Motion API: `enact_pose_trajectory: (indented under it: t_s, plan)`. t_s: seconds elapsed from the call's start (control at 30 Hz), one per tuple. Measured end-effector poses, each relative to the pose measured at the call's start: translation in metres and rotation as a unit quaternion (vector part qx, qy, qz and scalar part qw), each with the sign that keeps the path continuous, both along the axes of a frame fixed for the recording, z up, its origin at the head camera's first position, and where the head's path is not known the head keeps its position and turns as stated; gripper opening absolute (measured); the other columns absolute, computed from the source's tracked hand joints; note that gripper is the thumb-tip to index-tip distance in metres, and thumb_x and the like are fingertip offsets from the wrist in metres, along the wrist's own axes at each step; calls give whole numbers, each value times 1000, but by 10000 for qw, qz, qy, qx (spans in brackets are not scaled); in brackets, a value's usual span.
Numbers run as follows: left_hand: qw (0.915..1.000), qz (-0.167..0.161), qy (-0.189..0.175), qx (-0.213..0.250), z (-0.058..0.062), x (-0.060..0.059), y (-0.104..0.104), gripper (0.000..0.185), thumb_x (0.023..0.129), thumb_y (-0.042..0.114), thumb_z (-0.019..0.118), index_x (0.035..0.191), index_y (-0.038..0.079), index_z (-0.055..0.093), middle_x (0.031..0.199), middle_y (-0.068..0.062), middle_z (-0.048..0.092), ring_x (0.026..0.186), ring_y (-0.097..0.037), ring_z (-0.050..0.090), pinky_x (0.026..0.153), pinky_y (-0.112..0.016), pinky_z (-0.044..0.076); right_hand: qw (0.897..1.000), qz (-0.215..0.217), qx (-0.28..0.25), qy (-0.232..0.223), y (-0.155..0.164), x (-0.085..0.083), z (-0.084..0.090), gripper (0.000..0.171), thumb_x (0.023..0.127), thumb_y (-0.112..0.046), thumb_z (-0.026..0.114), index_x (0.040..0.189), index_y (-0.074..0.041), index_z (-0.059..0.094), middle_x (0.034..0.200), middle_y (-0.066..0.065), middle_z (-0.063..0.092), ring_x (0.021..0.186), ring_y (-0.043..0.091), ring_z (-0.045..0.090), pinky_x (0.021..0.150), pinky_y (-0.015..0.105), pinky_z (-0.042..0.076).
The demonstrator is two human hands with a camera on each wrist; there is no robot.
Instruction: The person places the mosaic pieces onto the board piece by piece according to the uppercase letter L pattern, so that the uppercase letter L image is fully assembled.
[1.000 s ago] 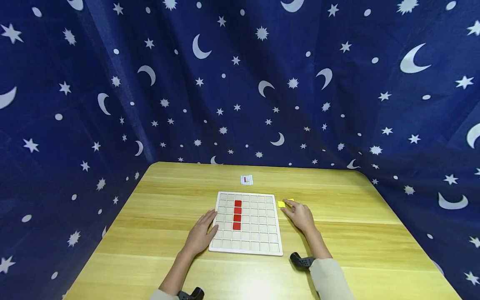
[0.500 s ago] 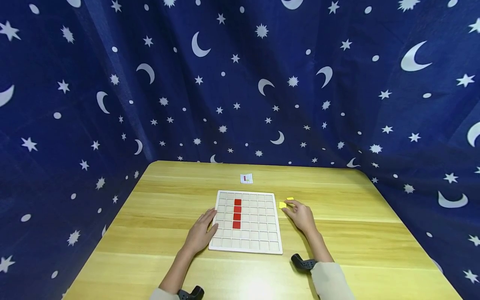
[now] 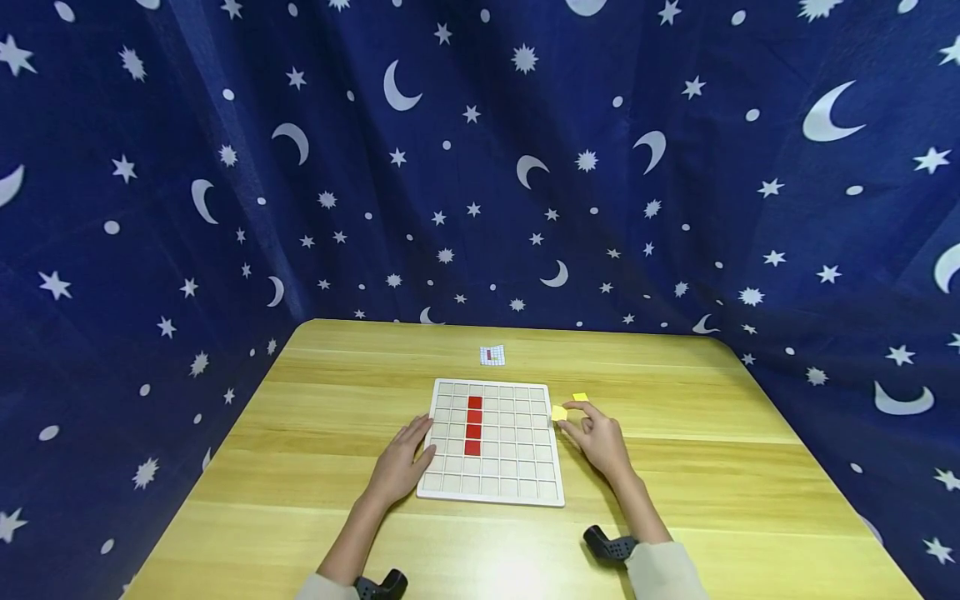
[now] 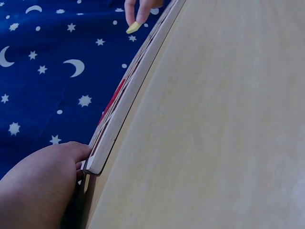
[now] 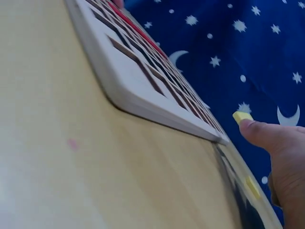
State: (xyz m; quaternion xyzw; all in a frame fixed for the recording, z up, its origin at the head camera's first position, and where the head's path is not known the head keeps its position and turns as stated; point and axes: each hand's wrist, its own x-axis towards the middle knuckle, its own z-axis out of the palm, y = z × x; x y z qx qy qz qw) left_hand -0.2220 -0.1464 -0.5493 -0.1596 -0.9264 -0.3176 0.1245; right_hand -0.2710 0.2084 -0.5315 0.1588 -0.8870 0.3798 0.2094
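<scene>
A white grid board (image 3: 491,492) lies on the wooden table, with several red tiles (image 3: 474,425) in one column. My left hand (image 3: 405,462) rests flat against the board's left edge (image 4: 102,152), fingers straight. My right hand (image 3: 596,437) is just right of the board and pinches a yellow tile (image 3: 559,412) between thumb and forefinger, lifted a little off the table. The same yellow tile (image 5: 242,117) shows at my fingertip in the right wrist view, and the yellow tile (image 4: 133,27) shows small in the left wrist view. A second yellow tile (image 3: 580,397) lies on the table beyond the hand.
A small pattern card (image 3: 492,356) lies toward the table's far edge. The wooden table (image 3: 720,467) is ringed on three sides by a blue curtain (image 3: 480,167) with stars and moons. Black wrist mounts (image 3: 607,546) show near the front edge.
My right hand has picked up the yellow tile from the table and drawn it slightly toward the board. The left hand has stayed against the board's edge.
</scene>
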Motion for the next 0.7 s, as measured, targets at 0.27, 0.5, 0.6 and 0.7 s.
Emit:
enact_pose_trajectory:
  t_s: [0.27, 0.5, 0.6, 0.7]
  plan:
    - [10000, 21, -35, 24, 0, 0, 1, 48, 93, 24, 54, 134, 1, 46, 140, -13, 42, 131, -29, 33, 110, -41, 25, 9971, 535, 124, 519, -25, 15, 7, 29, 77, -16, 75, 104, -10, 66, 50, -18, 20, 43, -4, 13, 37, 15, 17]
    - [9999, 36, -104, -6, 2, 0, 1, 47, 93, 24, 54, 135, 2, 46, 140, -11, 42, 132, -28, 33, 110, -40, 25, 9933, 797, 421, 724, -49, 24, 7, 29, 75, -21, 77, 101, -13, 67, 52, -19, 23, 46, -5, 17, 39, 14, 19]
    - [10000, 35, -69, -16, 1, 0, 1, 47, 93, 24, 54, 135, 3, 46, 140, -11, 42, 132, -27, 33, 110, -40, 25, 9920, 849, 539, 768, -58, 27, 6, 29, 74, -24, 78, 99, -14, 68, 53, -20, 25, 47, -4, 19, 41, 15, 22]
    - [10000, 39, -12, -23, 1, 0, 1, 47, 93, 24, 54, 134, 3, 47, 140, -11, 43, 131, -28, 34, 109, -41, 26, 9912, 899, 648, 717, -67, 30, 6, 28, 73, -26, 78, 98, -17, 68, 52, -20, 25, 47, -4, 21, 42, 15, 24]
